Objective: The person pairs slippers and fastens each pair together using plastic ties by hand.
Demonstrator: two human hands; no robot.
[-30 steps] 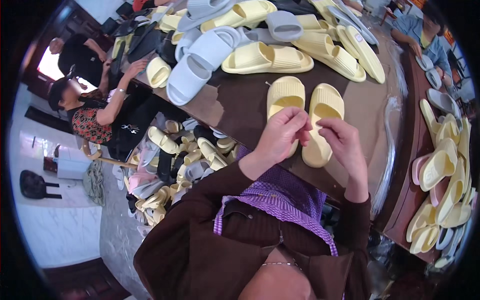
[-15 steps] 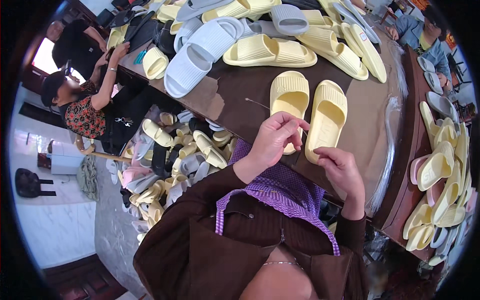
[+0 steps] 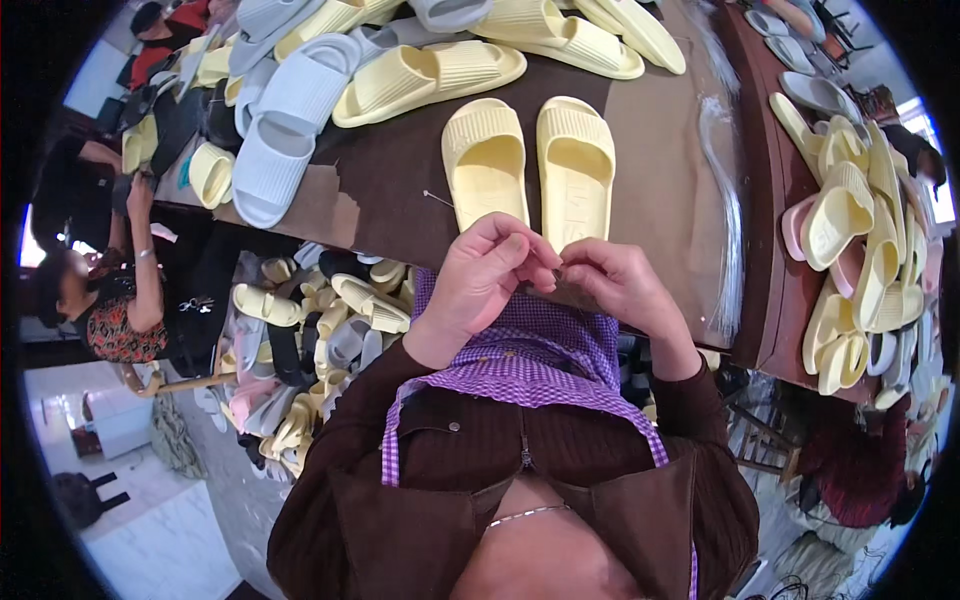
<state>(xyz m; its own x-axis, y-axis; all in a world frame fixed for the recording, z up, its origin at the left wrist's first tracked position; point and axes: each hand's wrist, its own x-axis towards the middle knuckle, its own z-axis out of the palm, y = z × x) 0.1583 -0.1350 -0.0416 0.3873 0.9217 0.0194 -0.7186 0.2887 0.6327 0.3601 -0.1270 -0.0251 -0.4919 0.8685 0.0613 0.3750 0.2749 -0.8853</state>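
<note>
Two yellow slide slippers lie side by side on the brown tabletop, toes pointing away from me. My left hand (image 3: 487, 272) is in front of the left slipper (image 3: 484, 160), its thumb and fingers pinched together. My right hand (image 3: 628, 288) is beside it, below the right slipper (image 3: 575, 165), also pinched. The fingertips of both hands meet or nearly meet; whatever is between them is too small to make out. A thin pin-like piece (image 3: 438, 199) lies left of the left slipper. A bundle of clear thin strands (image 3: 718, 220) runs along the table's right edge.
Yellow slippers (image 3: 430, 80) and grey slippers (image 3: 285, 130) are heaped at the back of the table. More yellow slippers (image 3: 840, 220) cover a reddish-brown table at right. A pile of slippers (image 3: 320, 320) fills the floor at left, near a person in a patterned top (image 3: 128, 330).
My right hand has moved in toward my left, so the fingertips are together. The two slippers sit more parallel. The whole view has shifted and turned.
</note>
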